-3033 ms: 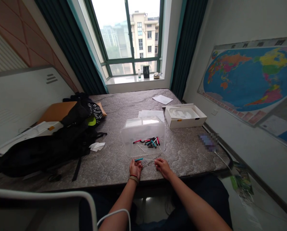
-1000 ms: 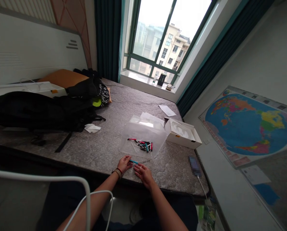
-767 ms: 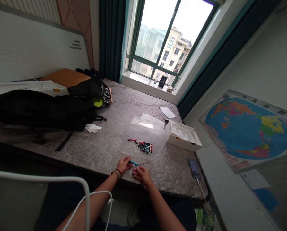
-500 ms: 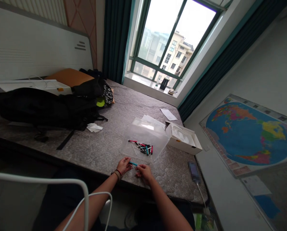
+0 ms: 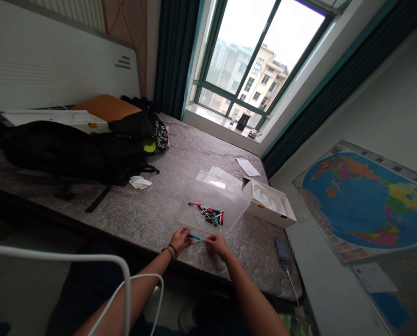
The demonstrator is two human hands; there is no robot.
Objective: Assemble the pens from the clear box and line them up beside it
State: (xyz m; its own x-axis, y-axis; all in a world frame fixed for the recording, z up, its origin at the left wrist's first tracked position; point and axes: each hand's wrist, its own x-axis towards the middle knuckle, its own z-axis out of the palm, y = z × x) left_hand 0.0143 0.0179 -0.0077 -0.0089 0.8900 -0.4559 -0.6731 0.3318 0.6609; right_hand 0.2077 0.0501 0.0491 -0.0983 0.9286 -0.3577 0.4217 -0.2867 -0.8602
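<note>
My left hand (image 5: 181, 240) pinches one end of a slim teal pen-like stick (image 5: 194, 237) above the mattress near its front edge. The stick's other end points right, towards my right hand (image 5: 216, 244), with a small gap between. My right hand's thumb and fingers are pressed together; anything between them is too small to make out. Just beyond both hands lies a clear plastic bin (image 5: 234, 215), tipped with its open side towards me. Inside it a pile of slim red, black, teal and white pen-like pieces (image 5: 211, 215) is scattered.
To the right of the bin sits an open white box (image 5: 269, 205). A phone (image 5: 284, 252) on a cable lies near the right edge. Crumpled tissue (image 5: 140, 182) and a black backpack (image 5: 61, 147) are at left. A white tube (image 5: 89, 255) crosses the lower left foreground.
My right hand has come away from the teal stick and moved right. My left hand still holds the stick in nearly the same place. The view has shifted slightly.
</note>
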